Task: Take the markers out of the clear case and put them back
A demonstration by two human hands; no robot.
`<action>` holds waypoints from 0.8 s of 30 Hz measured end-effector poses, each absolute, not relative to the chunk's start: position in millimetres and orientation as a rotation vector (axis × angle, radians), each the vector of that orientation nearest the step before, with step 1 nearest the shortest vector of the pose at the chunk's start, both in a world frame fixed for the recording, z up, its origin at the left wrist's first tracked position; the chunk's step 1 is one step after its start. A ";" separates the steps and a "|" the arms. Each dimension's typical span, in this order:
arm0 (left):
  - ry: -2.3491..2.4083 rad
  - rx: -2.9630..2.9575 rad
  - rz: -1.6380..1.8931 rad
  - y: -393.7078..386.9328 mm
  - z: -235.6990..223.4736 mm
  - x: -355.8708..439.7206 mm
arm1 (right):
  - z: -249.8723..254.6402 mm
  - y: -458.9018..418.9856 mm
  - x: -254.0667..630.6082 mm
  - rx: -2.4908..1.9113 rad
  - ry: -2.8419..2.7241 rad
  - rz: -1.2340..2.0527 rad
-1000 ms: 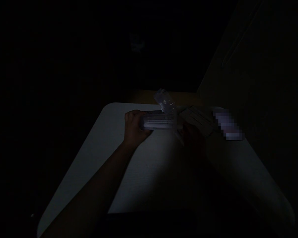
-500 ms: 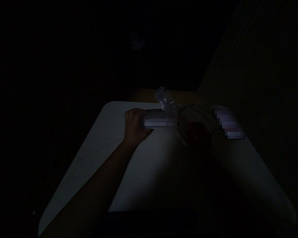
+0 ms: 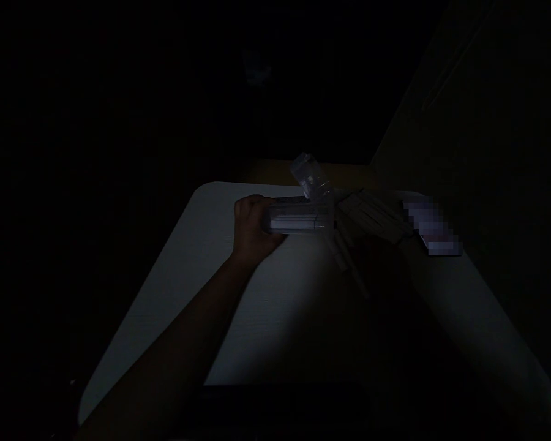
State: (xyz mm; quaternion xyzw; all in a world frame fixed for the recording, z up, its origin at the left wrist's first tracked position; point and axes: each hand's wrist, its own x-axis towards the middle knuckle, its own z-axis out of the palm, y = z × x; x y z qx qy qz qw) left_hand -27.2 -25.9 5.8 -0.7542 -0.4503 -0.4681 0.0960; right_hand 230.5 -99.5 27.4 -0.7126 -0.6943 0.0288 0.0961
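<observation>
The scene is very dark. My left hand (image 3: pixel 250 233) is closed around the left end of a clear plastic box (image 3: pixel 298 219) lying on its side on the white table (image 3: pixel 197 275). The box's clear lid (image 3: pixel 310 174) stands open at its right end, and white stick-like items show inside. Just right of the box's mouth, a few thin white sticks (image 3: pixel 349 264) slant down toward me. My right hand (image 3: pixel 379 257) is only a dim shape in shadow beside them, and its fingers cannot be made out.
A loose heap of more white sticks (image 3: pixel 371 213) lies right of the box. A small pale object (image 3: pixel 431 229) sits at the table's right side. A wooden surface (image 3: pixel 270 171) shows behind the table, and everything else is black.
The white sticks by the box's mouth have come further out, down and to the right, along with the shadowed right hand. The view shifted slightly. My left hand keeps its hold on the box.
</observation>
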 end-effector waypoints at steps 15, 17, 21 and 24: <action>-1.263 -2.210 -1.403 -23.0 1.7 -28.3 | 30.8 -96.3 239.6 -2.080 -1.952 0.001; -1.270 -2.217 -1.398 -23.1 1.8 -28.6 | 31.7 -94.4 242.3 -1.976 -1.920 -0.005; -1.273 -2.217 -1.409 -23.3 2.2 -28.7 | 32.9 -93.7 247.7 -1.775 -1.723 0.012; -1.282 -2.208 -1.415 -23.1 1.7 -28.7 | 36.2 -97.6 250.2 -1.724 -1.535 -0.027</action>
